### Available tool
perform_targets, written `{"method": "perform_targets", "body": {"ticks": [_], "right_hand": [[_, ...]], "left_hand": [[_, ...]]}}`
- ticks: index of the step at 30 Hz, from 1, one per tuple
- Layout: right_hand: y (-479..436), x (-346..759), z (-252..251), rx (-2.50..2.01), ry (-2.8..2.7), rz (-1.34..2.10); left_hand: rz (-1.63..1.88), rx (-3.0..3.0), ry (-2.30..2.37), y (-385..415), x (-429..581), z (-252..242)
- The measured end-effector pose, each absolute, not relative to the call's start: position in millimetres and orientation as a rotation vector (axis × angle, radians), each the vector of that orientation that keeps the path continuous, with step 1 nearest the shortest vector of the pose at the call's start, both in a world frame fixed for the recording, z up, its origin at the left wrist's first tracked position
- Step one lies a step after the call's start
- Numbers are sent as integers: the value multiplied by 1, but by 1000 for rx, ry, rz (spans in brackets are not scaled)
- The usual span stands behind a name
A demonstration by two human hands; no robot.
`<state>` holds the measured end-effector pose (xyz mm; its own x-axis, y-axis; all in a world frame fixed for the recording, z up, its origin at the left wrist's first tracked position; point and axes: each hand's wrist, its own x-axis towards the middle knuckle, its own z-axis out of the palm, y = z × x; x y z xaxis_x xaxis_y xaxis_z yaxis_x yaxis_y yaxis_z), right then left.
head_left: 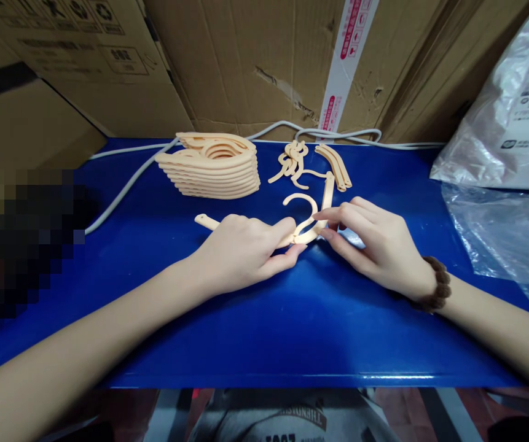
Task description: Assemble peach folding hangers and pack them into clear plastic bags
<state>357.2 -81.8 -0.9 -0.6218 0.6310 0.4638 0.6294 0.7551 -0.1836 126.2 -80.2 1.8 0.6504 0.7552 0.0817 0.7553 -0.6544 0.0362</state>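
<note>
My left hand (246, 252) is closed on one arm of a peach plastic folding hanger (308, 218) that lies on the blue table (264, 325). My right hand (375, 245), a brown bead bracelet on its wrist, pinches the hanger's other arm beside its hook. The hook curves up between my two hands. Behind them stands a stack of folded peach hangers (213, 166). To its right lie loose peach hooks (294, 161) and loose curved arms (335, 164).
Cardboard boxes (255, 61) wall the back of the table. A white cable (126, 184) runs along the back edge and off to the left. Plastic bags (508, 141) lie at the right. A blurred-out patch covers the left side.
</note>
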Motion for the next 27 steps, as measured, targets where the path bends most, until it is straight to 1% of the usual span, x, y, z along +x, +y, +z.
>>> {"method": "perform_targets", "body": {"ticks": [8,22,27], "right_hand": [[-82,356,-2,-951,-2443,54],[-80,357,-4,-934,-2490,61],[-80,358,-4,-956,-2533,56]], "left_hand": [[-273,-2896,-1228,-81,124,-1],[-310,-2903,-1171,-81,123,-4],[-384,-2918,-1109,-82,123,-7]]}}
